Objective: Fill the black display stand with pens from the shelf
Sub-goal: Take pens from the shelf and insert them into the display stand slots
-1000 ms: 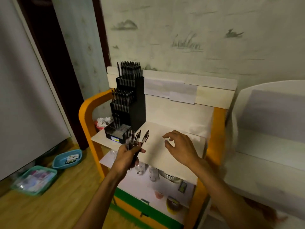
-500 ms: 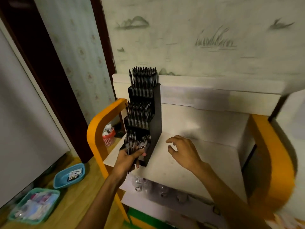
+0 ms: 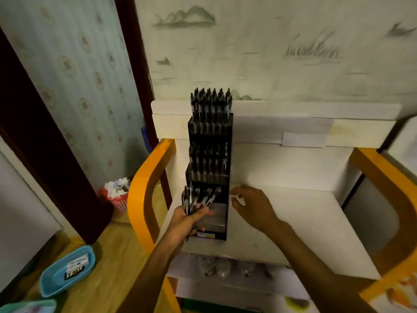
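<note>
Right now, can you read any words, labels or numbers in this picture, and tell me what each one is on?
None can be read.
Blue and yellow sticker low on the black display stand: too blurred.
Black and white packet in the blue tray on the floor: print too blurred.

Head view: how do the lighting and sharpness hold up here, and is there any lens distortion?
Head view: dim, greenish-yellow light; black display stand loses detail in shadow; bundle of pens in the left hand is soft; right hand slightly blurred; wide-angle lens bows the shelf's orange frame.
</note>
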Available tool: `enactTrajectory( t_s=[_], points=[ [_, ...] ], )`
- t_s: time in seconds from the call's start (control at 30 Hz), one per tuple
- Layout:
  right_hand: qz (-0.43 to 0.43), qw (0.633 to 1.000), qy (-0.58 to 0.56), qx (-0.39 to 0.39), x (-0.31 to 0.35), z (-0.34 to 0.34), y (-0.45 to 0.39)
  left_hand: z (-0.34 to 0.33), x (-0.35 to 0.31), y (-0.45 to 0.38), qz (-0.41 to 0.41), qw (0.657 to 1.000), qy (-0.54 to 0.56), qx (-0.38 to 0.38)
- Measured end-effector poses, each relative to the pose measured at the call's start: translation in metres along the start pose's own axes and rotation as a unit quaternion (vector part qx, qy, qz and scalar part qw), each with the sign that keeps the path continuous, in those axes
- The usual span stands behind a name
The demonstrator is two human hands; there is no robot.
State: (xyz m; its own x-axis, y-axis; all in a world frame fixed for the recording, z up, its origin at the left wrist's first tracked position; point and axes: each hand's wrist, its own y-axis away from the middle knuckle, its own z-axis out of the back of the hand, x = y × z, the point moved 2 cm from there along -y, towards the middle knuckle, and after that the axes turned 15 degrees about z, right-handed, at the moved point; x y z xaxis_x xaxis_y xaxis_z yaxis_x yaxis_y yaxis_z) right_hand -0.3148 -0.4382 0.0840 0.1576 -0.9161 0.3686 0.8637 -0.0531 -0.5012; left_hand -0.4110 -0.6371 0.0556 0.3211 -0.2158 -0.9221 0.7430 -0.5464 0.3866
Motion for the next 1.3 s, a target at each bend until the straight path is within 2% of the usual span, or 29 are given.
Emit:
enactTrajectory(
  t_s=[0.13,0.23,0.4,0.5,0.6,0.67,0.73,0.83,0.97,1.1,1.3],
  points=[
    [-0.048,0.998,-0.026,-0.007,0.011,-0.014,-0.012,0.014,-0.001,-0.017,0.015,0.998,0.036,0.041],
    [-0.090,0.995,-0.050,-0.017,0.016,-0.023,-0.018,0.020,-0.006,-0.027,-0.003,0.999,0.020,0.049],
    [-0.149,0.976,-0.133,-0.087,0.027,-0.035,-0.028,0.019,-0.012,-0.041,-0.008,0.999,-0.006,0.040],
    [-0.181,0.954,-0.204,-0.124,0.030,-0.040,-0.034,0.020,-0.013,-0.045,-0.020,0.999,-0.005,0.041],
    [-0.212,0.913,-0.305,-0.165,0.032,-0.042,-0.040,0.026,-0.013,-0.049,-0.033,0.997,-0.007,0.073],
    [-0.231,0.891,-0.332,-0.206,0.030,-0.040,-0.043,0.033,-0.012,-0.050,-0.035,0.996,0.007,0.082],
    [-0.237,0.880,-0.325,-0.251,0.025,-0.034,-0.044,0.042,-0.012,-0.052,-0.048,0.998,0.003,0.047],
    [-0.208,0.917,-0.230,-0.252,0.017,-0.027,-0.042,0.052,-0.011,-0.055,-0.069,0.998,0.008,-0.001],
    [-0.158,0.969,-0.080,-0.172,0.017,-0.034,-0.042,0.055,-0.011,-0.062,-0.048,0.999,0.023,0.012],
    [-0.121,0.985,-0.010,-0.123,0.020,-0.047,-0.045,0.055,-0.011,-0.061,-0.037,0.997,0.068,0.010],
    [-0.118,0.990,0.013,-0.073,0.023,-0.061,-0.055,0.052,-0.016,-0.057,-0.040,0.996,0.077,0.021]
  ],
)
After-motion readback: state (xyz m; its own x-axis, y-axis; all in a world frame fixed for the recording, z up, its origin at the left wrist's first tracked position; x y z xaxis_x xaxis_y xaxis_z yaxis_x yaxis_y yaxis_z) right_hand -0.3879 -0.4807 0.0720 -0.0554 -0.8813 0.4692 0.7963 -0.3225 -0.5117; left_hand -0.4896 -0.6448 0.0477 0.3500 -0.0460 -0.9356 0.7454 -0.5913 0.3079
